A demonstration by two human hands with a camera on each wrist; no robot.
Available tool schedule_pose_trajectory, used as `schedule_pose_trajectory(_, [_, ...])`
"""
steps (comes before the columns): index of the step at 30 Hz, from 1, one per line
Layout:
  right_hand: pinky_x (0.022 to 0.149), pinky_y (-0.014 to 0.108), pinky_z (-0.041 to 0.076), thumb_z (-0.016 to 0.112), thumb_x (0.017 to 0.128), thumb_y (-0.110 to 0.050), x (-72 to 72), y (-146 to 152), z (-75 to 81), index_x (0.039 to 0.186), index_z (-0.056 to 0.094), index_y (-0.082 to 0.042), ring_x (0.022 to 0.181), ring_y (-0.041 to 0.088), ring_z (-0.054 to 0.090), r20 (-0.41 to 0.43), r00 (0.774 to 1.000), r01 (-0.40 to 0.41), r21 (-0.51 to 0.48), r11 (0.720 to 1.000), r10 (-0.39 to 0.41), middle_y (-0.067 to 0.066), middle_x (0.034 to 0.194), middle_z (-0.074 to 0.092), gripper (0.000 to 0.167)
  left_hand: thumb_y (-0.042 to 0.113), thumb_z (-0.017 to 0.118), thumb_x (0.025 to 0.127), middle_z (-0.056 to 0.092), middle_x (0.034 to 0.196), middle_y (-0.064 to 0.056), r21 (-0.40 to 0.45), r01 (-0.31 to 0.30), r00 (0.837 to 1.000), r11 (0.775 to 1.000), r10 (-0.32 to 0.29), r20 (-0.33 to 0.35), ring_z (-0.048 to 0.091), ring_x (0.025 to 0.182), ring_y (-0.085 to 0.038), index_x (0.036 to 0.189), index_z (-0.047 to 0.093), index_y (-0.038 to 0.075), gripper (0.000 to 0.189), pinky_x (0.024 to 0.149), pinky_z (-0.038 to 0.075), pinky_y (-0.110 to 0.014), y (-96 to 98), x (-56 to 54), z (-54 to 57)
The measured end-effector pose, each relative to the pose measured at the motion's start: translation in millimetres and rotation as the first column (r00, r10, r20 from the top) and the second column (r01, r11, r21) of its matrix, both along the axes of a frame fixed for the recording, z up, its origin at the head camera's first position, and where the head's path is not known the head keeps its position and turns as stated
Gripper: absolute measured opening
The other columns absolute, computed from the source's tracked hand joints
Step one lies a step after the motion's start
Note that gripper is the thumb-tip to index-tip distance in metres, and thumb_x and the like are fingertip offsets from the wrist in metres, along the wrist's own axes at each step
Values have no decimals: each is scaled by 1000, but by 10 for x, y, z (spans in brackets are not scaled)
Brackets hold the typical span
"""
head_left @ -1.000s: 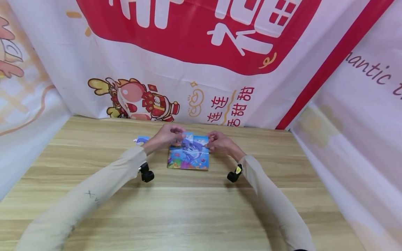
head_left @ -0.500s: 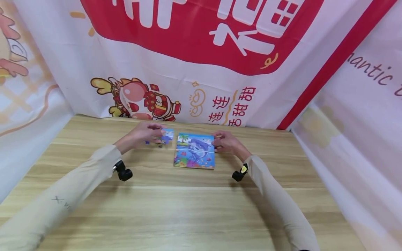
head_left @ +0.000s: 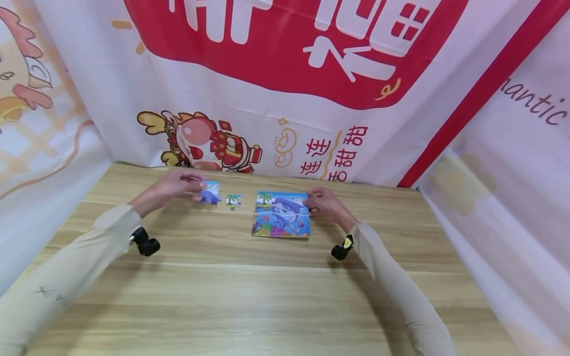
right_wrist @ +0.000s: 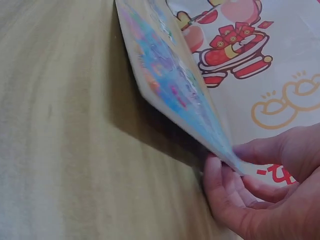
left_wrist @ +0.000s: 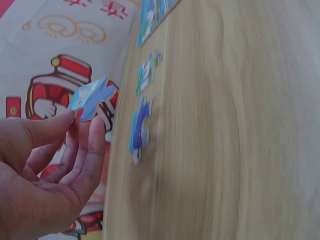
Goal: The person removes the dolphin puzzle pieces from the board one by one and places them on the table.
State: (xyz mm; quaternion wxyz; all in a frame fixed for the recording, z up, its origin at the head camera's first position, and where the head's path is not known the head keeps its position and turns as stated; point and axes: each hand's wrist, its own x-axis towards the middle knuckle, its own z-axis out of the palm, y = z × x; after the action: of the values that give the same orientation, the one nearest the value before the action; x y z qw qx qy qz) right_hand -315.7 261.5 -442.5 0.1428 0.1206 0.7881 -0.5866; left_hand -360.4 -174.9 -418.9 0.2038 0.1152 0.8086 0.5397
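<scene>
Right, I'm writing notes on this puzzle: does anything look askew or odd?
Two things: the picture board has an edge raised off the table where the right hand pinches it, and a loose palm-tree piece shows a palm tree like the board's. No visible damage or spill.

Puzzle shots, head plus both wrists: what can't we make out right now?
- Left wrist: most of the square blue dolphin-picture board, cut off by the top edge.
- Left wrist: gripped end of the thin light-blue-and-purple jigsaw piece, behind the left hand.
- Right wrist: the board's print, blurred; its far end, cut off by the top edge.
- Head: part of the board's right edge, behind the right hand.
</scene>
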Motion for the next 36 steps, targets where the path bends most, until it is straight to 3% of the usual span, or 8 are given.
schedule_pose_trajectory(4, [78,32,64,72,98,-7,12,-13,-32,140,52,3,92,20,68,-36,999,11,39,999,-10,18,117,66,48,14,59,108,60,138,-24,-21,-15,1000,1000,15,-18,71,92,-9,150,44,-10,51,89,62,-36,-203,-34,-57])
schedule_pose_trajectory(10, [76,32,63,70,99,-5,16,-1,-70,134,52,4,92,21,66,-54,998,21,91,996,-16,16,113,63,41,12,64,105,73,114,-6,-36,-52,999,998,51,-14,72,86,-9,147,48,-9,50,85,63,-33,-359,-84,-106])
schedule_pose_trajectory(21, [78,33,64,69,99,-1,38,-39,-71,134,50,7,87,18,63,-89,995,-30,79,996,37,12,109,60,41,8,66,103,77,98,0,-119,-97,995,988,96,-13,72,77,-9,143,51,-14,48,74,64,-32,-525,-130,-188])
schedule_pose_trajectory(29, [75,30,63,68,99,-2,29,-52,-66,133,51,5,89,20,63,-82,996,-32,97,995,40,16,115,59,38,9,66,102,77,90,-8,-242,-116,986,963,83,-142,69,71,-11,130,60,-16,38,63,62,-30,-503,-188,-247])
schedule_pose_trajectory(36, [75,30,63,68,99,-3,26,-53,-61,135,50,6,87,18,63,-76,996,-45,101,994,52,17,117,59,40,5,64,102,73,105,-29,-275,-107,986,956,65,-157,70,71,-15,127,60,-17,33,62,61,-31,-489,-156,-204])
